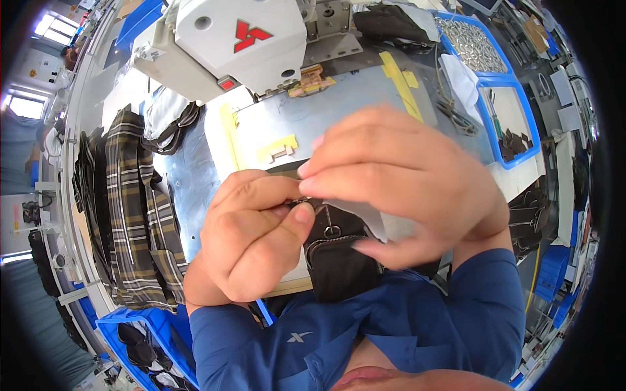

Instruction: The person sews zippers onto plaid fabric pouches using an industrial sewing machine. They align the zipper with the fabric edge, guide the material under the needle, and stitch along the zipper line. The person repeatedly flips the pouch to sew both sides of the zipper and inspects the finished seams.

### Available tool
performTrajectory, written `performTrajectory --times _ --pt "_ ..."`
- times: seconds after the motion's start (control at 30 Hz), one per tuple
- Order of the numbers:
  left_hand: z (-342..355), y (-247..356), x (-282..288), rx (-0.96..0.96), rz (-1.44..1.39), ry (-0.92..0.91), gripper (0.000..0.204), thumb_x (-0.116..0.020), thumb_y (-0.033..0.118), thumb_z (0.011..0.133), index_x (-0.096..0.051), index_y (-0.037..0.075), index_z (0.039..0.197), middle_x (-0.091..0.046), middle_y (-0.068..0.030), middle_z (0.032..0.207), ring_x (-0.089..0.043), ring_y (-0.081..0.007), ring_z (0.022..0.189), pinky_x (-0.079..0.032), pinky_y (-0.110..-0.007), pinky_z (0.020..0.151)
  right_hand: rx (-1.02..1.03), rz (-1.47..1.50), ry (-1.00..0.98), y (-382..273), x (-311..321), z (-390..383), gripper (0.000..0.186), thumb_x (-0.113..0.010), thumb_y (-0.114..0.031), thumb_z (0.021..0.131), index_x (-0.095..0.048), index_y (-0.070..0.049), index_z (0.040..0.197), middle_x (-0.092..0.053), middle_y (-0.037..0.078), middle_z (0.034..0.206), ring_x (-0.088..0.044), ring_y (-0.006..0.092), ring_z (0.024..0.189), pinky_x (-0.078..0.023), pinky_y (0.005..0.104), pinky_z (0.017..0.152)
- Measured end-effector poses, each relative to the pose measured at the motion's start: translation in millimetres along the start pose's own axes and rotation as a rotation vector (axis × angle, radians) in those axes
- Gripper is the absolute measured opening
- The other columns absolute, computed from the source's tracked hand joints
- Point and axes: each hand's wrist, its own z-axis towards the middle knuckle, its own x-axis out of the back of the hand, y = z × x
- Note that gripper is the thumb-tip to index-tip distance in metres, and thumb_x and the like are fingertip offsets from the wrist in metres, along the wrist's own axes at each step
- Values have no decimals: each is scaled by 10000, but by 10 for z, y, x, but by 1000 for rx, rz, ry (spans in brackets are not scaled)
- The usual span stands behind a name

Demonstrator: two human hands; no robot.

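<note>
A black bag with a curved metal zipper and a D-ring rests against my front at the table's near edge. Above it, my left hand is closed, thumb and index finger pinching a small dark metal fitting that they mostly cover. My right hand arches over the bag, its fingers stretched out and the thumb apart. Its fingertips come close to the left index finger; whether they touch the fitting I cannot tell. Pale lining fabric shows below the right palm.
A white sewing machine stands over the metal work plate, which bears yellow tape. Plaid fabric pieces are stacked at left. Blue trays with metal rings and tools stand at far right. A blue crate sits at lower left.
</note>
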Motion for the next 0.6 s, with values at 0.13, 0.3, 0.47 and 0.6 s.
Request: performTrajectory --times 0.13,0.3,0.47,0.6 --pt "76 -84 0 -145 -104 -41 277 -831 -84 753 -709 18 980 -644 -108 950 -727 -304 805 -554 -407 645 129 -102 76 108 -107 -44 250 -817 -103 740 -764 -27 972 -730 91 980 -704 292 903 -564 409 740" --pt "234 -114 252 -98 -255 -155 247 -899 89 744 -764 1 930 -687 -124 883 -743 -304 814 -576 -377 645 214 -134 47 61 -55 -56 129 -812 -86 777 -767 -39 889 -728 62 887 -703 259 839 -548 389 670" --pt "228 -161 396 75 -340 -125 303 -921 230 663 -775 15 819 -733 -165 833 -741 -285 736 -567 -339 612 236 -82 45 20 -45 -43 121 -816 -96 779 -774 -53 884 -733 44 857 -708 243 824 -539 373 658" --pt "232 -75 346 137 -287 -135 207 -870 123 640 -783 16 794 -758 -181 867 -742 -282 739 -569 -328 631 228 -77 46 4 -49 -35 107 -820 -95 787 -774 -62 878 -736 38 851 -711 237 818 -536 363 657"
